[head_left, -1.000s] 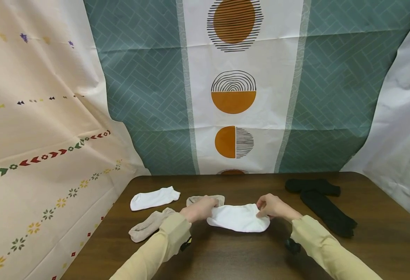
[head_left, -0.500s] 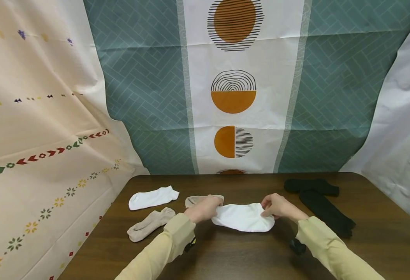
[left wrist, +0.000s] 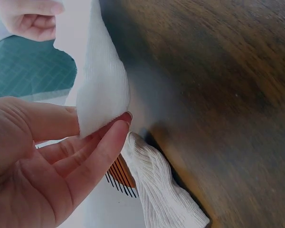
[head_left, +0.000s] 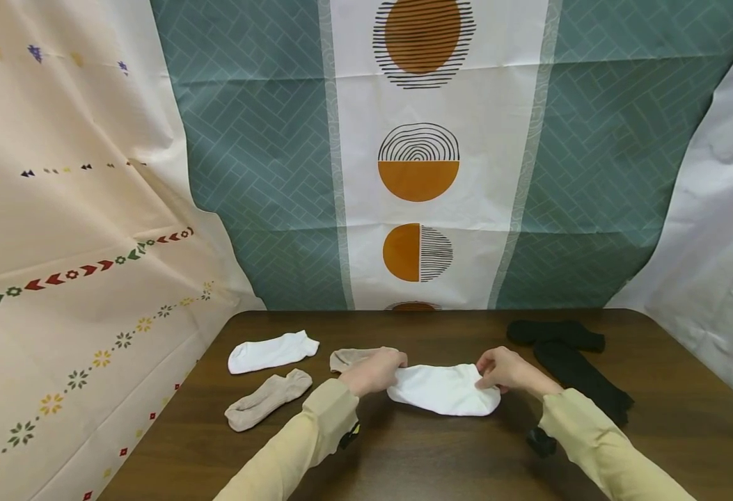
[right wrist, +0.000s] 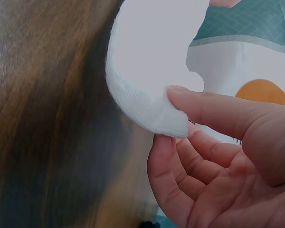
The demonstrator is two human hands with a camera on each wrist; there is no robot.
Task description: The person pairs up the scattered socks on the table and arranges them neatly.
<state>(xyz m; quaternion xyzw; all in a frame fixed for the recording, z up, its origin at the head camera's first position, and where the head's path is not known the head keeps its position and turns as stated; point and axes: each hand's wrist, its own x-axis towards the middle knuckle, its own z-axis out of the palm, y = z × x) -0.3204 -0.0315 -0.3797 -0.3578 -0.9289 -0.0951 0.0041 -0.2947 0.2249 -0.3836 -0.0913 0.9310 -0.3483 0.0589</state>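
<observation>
Left grip [head_left: 375, 371] and right grip [head_left: 507, 369] pinch opposite ends of a white sock [head_left: 443, 391].

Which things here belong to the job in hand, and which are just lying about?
In the job:
left hand
right hand
white sock they both pinch

Apparently lying about:
other white sock
beige sock at left
beige sock, partly hidden
two black socks

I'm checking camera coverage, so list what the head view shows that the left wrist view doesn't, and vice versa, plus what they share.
Only the head view: two black socks and a loose white sock.
Only the left wrist view: the palm side of the left hand.
Both: the held white sock, the right hand pinching it, a beige sock and the dark wooden table.
</observation>
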